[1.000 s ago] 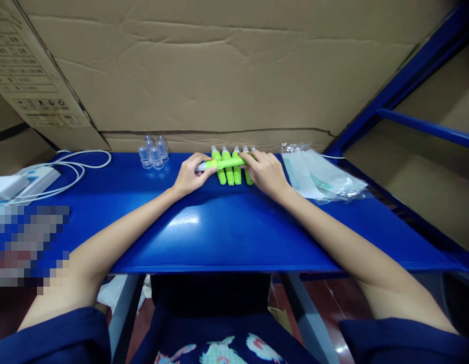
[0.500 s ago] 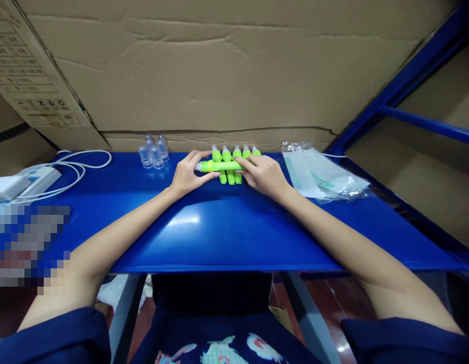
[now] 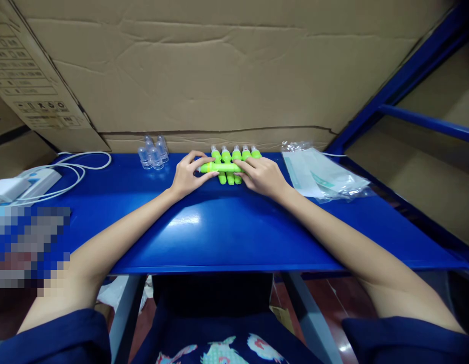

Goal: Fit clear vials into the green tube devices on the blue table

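Between the two hands, I see a bright green plastic tube with a yellow band [image 3: 224,168], lying crosswise, its banded end towards the left hand [image 3: 190,173] and its plain end towards the right hand [image 3: 265,175]. The left hand pinches the banded end, thumb on the near side and curled fingers on the far side. The right hand pinches the plain end between thumb and fingertips, its other fingers folded in behind.

Just beyond that tube, from my remote view, is a row of five similar green plastic tubes with clear tips [image 3: 237,152], side by side with the tips pointing away from the hands. The held tube crosses in front of them, and the right hand hides the near ends of the rightmost ones; I cannot tell whether it touches them.

To the left of the left hand, I make out a small cluster of clear plastic caps [image 3: 156,155] standing upright on the glossy blue bench [image 3: 226,232]. Farther left lie a white power strip [image 3: 44,178] and a looped white cable [image 3: 83,171]. Just right of the right hand, I see a clear plastic bag with white and pale green contents [image 3: 302,172] lying flat. Beyond both hands rises a creased brown cardboard panel [image 3: 219,76].
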### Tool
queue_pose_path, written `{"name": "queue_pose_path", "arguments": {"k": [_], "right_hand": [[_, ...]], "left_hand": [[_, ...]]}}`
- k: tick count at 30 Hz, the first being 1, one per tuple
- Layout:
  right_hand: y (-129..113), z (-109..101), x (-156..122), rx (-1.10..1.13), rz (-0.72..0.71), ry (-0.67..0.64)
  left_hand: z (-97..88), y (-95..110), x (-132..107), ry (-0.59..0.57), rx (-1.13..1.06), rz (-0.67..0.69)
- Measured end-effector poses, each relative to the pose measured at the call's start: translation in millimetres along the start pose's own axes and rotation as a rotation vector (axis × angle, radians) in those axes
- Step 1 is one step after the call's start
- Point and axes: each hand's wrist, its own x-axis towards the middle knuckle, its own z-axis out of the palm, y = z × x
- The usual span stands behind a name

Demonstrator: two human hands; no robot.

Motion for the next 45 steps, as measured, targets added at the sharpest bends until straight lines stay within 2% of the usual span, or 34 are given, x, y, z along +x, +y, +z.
{"name": "queue_pose_path", "arguments": {"k": [45], "right_hand": [[-2.0, 1.4, -0.3, -0.020, 0.003, -0.005]], "left_hand": [[4.9, -6.2, -1.8, -0.020, 0.053, 0.001]]}}
